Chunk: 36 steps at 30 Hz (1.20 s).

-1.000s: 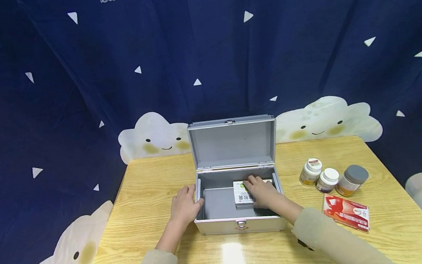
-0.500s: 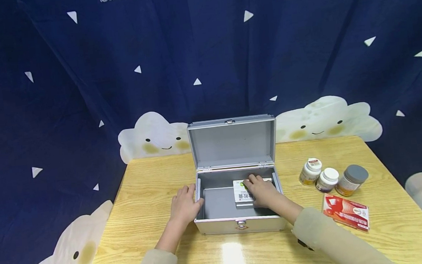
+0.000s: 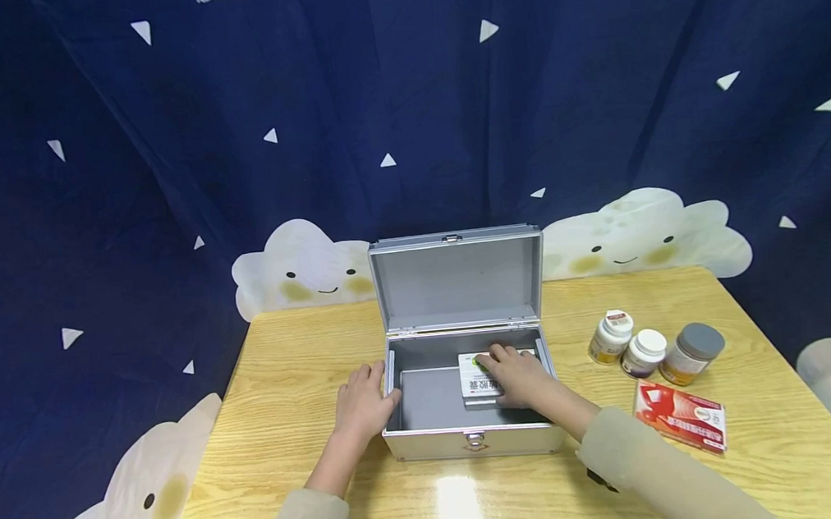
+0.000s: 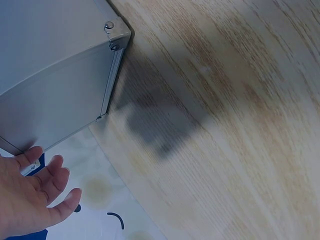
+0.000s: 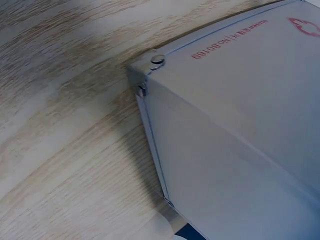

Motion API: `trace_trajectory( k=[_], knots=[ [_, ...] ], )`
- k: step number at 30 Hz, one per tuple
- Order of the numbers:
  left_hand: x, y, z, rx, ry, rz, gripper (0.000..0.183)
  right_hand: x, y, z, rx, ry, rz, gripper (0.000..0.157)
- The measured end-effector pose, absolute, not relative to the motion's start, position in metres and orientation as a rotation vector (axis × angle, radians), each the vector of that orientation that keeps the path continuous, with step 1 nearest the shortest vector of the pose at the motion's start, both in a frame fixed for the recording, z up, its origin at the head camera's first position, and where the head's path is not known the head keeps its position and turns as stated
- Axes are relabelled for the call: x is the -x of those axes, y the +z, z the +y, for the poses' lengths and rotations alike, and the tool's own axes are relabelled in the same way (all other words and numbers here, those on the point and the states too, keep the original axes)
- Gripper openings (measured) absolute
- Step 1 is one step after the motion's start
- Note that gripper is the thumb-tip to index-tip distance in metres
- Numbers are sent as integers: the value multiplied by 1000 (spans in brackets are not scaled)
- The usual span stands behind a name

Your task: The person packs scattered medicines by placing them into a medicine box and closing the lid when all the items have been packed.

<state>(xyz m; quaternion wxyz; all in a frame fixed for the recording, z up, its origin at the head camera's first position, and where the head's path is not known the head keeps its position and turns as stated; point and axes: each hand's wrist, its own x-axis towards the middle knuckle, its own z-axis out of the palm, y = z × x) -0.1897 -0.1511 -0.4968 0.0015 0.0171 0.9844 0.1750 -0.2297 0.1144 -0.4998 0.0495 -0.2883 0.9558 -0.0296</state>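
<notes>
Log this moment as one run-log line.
left hand: touching left edge of case | right hand: holding white carton inside case | lid: open | on table: three bottles, red box

The blue curtain point(image 3: 400, 88) says "sweet". The silver case point(image 5: 250, 90) has "No.B0169" in red letters. The white box point(image 3: 476, 378) shows "胶囊". Writing on the red box point(image 3: 685, 419) is too small to read.

- Left hand point(image 3: 361, 404), left of centre: fingers loosely bent, thumb apart.
- Right hand point(image 3: 521, 380), right of centre: fingers bent.
- Forearms point(image 3: 335, 463): aslant, lower frame.
</notes>
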Motion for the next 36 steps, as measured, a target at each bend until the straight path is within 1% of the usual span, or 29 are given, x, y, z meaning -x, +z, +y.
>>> trace_trajectory(
  k=[9,21,28,36],
  knots=[
    [190,-497,-152,-65,536,3102,58,222,-482,121,954,-246,2947,69],
    [190,-498,-151,-56,556,3094,59,216,-476,139,1062,-425,3136,66],
    [190,-497,-151,-53,556,3094,58,211,-469,152,1070,-503,3211,67],
    [189,-497,-151,-62,541,3096,59,205,-465,168,997,-566,3286,69]
  ],
)
